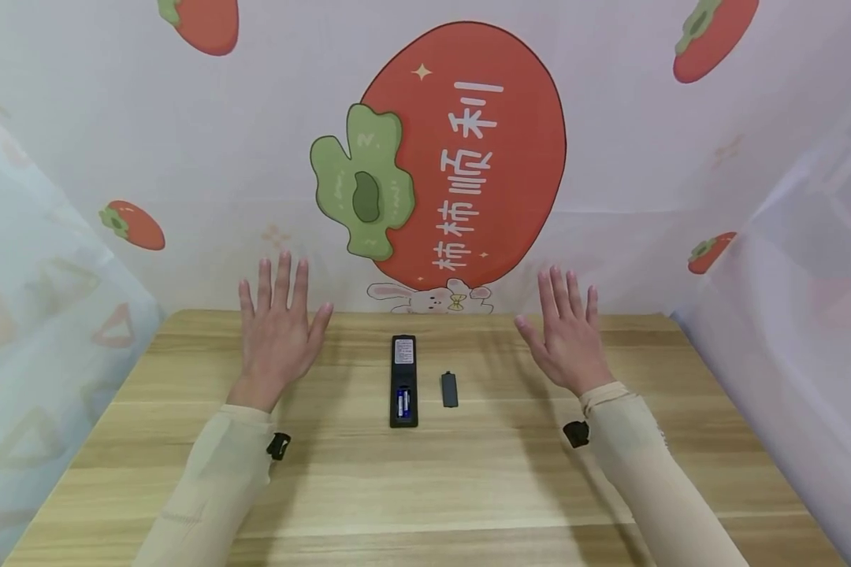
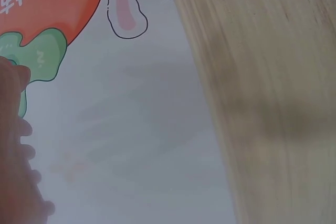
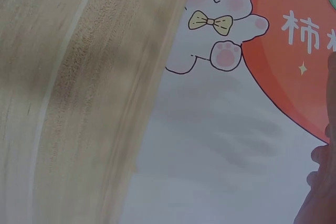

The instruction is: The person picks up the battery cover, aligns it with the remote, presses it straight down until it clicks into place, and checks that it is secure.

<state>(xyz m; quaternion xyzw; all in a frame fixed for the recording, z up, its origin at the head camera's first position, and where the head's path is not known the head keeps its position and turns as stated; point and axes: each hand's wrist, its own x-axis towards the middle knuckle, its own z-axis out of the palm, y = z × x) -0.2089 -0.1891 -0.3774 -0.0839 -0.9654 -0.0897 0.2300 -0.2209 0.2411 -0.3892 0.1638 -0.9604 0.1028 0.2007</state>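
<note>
A black remote control [image 1: 403, 374] lies back side up on the table, its battery compartment uncovered with two blue batteries [image 1: 403, 402] inside. To its right lies a small dark battery cover [image 1: 450, 390], apart from it. My left hand [image 1: 276, 342] is held out left of the remote, fingers straight and spread, holding nothing. On the other side, right of the cover, my right hand [image 1: 569, 342] is stretched out likewise with nothing in it. Both wrist views catch only part of each hand at the frame's edge.
The wooden table [image 1: 425, 488] ends at a white cloth backdrop [image 1: 255, 118] printed with a large red persimmon [image 1: 510, 157] and a rabbit. White cloth sides stand at left and right. A black wrist strap piece [image 1: 279, 446] shows at the left cuff, another [image 1: 577, 434] at the right.
</note>
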